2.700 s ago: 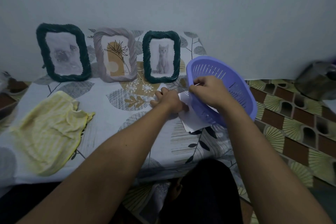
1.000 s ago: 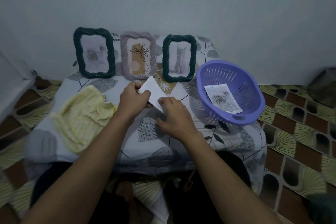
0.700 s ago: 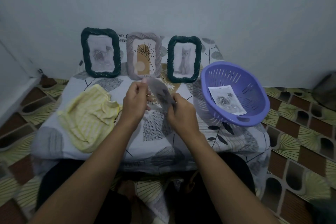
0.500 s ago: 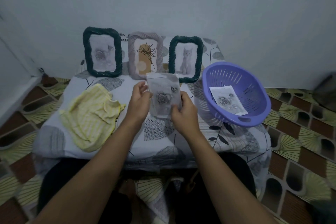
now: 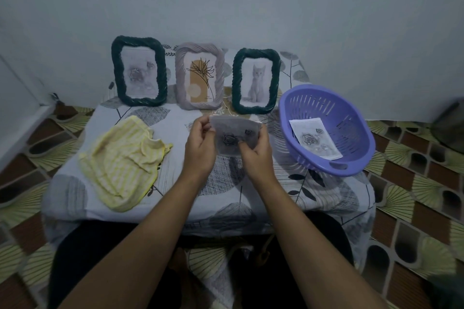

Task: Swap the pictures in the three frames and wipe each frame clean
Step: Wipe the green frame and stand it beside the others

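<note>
Above tablecloth (image 5: pixel 175 183), left hand (image 5: pixel 199 144) and right hand (image 5: pixel 256 150) pinch rose picture (image 5: pixel 233 133) portrait-wise, top edge tilted away, print visible.

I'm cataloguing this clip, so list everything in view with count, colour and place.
tablecloth: 1, white with grey leaf print, under all the items
left green frame: 1, dark green, back left of the tablecloth
grey frame: 1, pale grey, middle of the row
right green frame: 1, dark green, right of the row
yellow cloth: 1, yellow, crumpled at the left
purple basket: 1, purple, at the right
loose rose picture: 1, grey-white, lying in the basket
held rose picture: 1, grey, above the centre
floor tiles: many, brown and green, all around
left hand: 1, grips the held picture's left edge
right hand: 1, grips its lower right
</note>
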